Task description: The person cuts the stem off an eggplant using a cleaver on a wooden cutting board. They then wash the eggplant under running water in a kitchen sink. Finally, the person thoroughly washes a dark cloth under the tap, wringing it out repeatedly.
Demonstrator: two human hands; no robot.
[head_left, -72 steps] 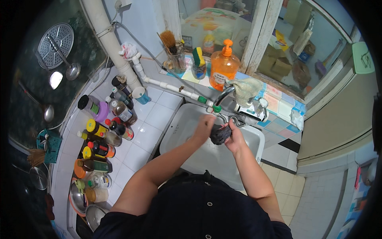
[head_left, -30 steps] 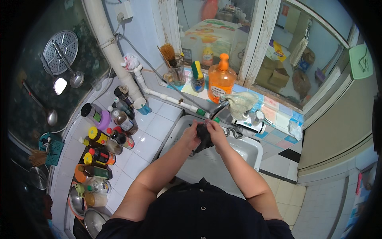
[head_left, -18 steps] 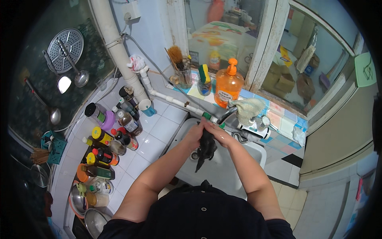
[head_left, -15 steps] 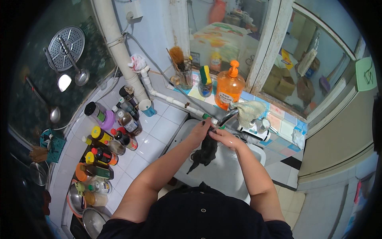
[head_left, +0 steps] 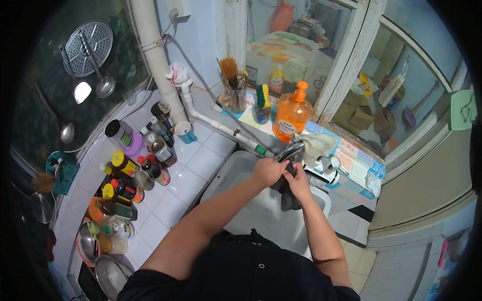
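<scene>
the dark cloth [head_left: 289, 198] is located over the sink [head_left: 251, 213], just below the faucet [head_left: 291, 150]. its long axis runs roughly from the faucet side toward the person's body, with the loose end pointing toward the body. the cloth is charcoal to black, limp, bunched and creased; its outline is irregular. the left hand [head_left: 269, 171] and right hand [head_left: 299, 182] meet at its upper part, fingers closed on the fabric; exact fingertip contact is hidden.

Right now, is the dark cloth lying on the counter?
No, the left hand and right hand hold the dark cloth over the sink.
</scene>
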